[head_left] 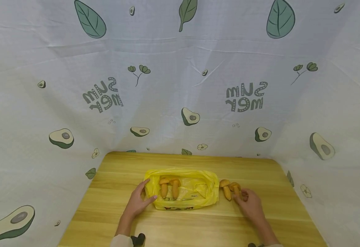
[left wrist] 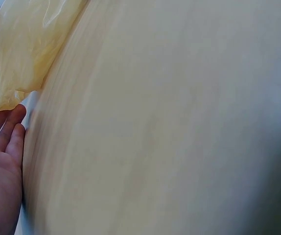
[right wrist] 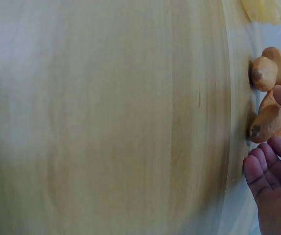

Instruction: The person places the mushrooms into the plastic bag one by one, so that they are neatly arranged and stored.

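Observation:
A yellow plastic bag [head_left: 212, 202] lies on the wooden table with its mouth spread upward. Inside its left half are two orange-brown mushrooms [head_left: 175, 192], side by side. My left hand [head_left: 136, 202] touches the bag's left end, thumb and forefinger spread wide apart; the bag film [left wrist: 23, 49] meets the fingers. Right of the bag lie two more mushrooms, one [head_left: 226, 190] nearer the bag. My right hand [head_left: 251, 204] pinches the other mushroom [right wrist: 272, 120] between thumb and forefinger, its remaining fingers loosely bent. Both loose mushrooms touch each other.
The light wooden table [head_left: 198, 226] has rounded far corners. A pale cloth [head_left: 167, 103] printed with avocados, leaves and lettering hangs behind it and at both sides. Small black devices, such as one on the left wrist [head_left: 138, 239], show near the sleeves.

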`<state>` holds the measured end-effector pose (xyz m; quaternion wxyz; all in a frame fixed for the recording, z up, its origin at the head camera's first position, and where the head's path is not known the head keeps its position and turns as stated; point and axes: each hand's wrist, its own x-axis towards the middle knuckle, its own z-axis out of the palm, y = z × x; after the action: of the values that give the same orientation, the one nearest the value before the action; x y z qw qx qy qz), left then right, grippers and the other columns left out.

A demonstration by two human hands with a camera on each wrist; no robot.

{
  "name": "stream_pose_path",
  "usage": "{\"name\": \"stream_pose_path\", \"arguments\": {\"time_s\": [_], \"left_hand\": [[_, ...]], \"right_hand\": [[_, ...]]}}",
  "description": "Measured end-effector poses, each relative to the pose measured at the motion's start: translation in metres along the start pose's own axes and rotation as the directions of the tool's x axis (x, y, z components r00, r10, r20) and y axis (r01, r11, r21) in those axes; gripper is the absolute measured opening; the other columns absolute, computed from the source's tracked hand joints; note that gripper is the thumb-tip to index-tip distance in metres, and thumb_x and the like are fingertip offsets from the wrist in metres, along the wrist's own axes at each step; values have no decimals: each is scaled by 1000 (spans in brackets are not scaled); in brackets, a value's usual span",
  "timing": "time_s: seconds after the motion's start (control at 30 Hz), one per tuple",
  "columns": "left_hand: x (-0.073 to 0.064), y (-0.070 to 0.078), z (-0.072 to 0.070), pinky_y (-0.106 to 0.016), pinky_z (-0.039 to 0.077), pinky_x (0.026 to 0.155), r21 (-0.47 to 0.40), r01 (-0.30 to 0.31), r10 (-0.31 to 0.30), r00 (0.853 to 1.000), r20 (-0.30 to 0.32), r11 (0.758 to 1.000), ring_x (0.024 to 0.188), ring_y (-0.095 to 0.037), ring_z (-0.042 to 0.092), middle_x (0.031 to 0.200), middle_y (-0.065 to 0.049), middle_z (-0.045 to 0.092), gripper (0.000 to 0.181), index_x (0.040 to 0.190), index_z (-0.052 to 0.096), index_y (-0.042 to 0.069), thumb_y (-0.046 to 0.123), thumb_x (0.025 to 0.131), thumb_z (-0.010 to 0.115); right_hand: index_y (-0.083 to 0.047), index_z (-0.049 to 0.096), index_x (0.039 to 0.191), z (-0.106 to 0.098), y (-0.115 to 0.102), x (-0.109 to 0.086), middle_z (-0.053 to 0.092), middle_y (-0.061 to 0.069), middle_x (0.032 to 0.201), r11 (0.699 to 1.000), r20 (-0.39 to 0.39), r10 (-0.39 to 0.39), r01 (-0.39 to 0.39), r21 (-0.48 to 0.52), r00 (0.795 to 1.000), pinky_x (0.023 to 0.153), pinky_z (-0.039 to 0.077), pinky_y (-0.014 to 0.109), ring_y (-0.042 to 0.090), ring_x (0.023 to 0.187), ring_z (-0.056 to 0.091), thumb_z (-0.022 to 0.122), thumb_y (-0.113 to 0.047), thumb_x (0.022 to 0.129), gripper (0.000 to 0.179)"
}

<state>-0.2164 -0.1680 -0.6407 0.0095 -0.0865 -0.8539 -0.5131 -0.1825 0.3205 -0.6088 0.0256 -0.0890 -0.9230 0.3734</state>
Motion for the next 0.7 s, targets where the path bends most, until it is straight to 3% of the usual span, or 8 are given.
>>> {"name": "stream_pose_path", "arguments": {"time_s": [0.23, 0.7], "left_hand": [[0, 0, 0, -59, 35, 120, 7, -14, 14, 1000, 5, 1000, 151, -43, 37, 164, -19, 37, 85, 159, 40, 14, 43, 89, 79], [0, -1, 0, -61, 37, 118, 14, -22, 22, 1000, 0, 1000, 150, -45, 37, 163, -20, 38, 85, 159, 39, 15, 43, 89, 79]], "right_hand": [[16, 53, 134, 3, -4, 2, 63, 33, 124, 999, 19, -49, 49, -24, 999, 93, 58, 53, 44, 110, 66, 72, -36, 97, 66], [15, 58, 132, 7, 2, 5, 68, 24, 114, 999, 13, -27, 28, -38, 1000, 87, 57, 42, 32, 104, 65, 70, -37, 99, 63]]}}
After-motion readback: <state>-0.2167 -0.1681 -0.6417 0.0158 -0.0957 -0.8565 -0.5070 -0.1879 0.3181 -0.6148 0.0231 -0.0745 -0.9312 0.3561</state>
